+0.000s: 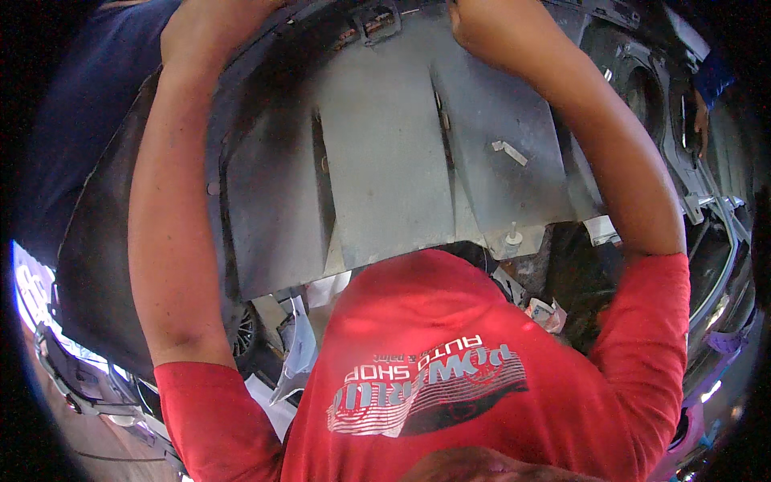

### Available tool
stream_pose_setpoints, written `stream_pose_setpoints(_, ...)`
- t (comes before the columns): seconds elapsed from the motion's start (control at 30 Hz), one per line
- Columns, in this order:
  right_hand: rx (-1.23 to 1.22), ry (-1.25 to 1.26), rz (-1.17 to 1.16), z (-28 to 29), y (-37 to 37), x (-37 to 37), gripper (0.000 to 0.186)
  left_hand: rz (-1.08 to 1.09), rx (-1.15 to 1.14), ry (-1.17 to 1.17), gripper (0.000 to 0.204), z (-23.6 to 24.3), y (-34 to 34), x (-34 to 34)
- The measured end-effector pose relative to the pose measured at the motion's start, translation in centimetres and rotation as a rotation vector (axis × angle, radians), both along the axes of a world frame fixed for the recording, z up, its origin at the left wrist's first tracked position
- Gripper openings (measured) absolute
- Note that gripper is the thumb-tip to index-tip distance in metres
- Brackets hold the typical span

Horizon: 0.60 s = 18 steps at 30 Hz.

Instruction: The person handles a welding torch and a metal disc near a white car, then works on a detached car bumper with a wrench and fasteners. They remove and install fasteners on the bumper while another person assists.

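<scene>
Both my arms reach up to a grey ribbed underbody panel (385, 161) overhead. My left hand (213, 28) rests at the panel's far left corner, where it meets a black plastic liner (104, 241). Its fingers run out of the picture's top edge, so its grip is hidden. My right hand (482, 28) is curled over the panel's far edge near a small bracket (377, 20). My red shirt (450, 361) fills the lower middle.
A white plastic fastener (512, 235) sticks out at the panel's near edge, and a scrap of white tape (510, 151) clings to the panel. A round dark housing (642, 88) lies to the right. Another person's hand in a blue sleeve (703, 112) is at the far right. A wheel (245, 329) shows at lower left.
</scene>
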State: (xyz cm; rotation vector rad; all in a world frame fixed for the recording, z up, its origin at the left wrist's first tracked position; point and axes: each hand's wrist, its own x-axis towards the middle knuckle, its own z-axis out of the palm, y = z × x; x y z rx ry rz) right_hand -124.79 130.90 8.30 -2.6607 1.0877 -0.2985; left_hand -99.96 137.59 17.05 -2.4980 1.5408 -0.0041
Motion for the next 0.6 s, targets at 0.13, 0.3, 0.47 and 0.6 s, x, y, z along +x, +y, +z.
stream_pose_setpoints(0.13,0.067,-0.022,0.051,0.4,0.9,-0.6,0.017,0.051,0.030,-0.020,0.079,0.2,-0.1,-0.8)
stream_pose_setpoints(0.3,0.244,-0.018,0.076,0.3,2.3,0.0,0.018,-0.013,-0.028,-0.069,0.082,-0.3,0.1,-0.6)
stream_pose_setpoints(0.47,0.338,0.039,0.062,0.0,3.6,1.6,0.019,0.018,0.023,-0.104,0.086,-0.7,-0.5,-0.4)
stream_pose_setpoints(0.6,0.394,-0.066,0.052,0.2,3.9,1.7,0.019,0.026,-0.005,-0.109,0.087,-1.2,-0.5,-0.3)
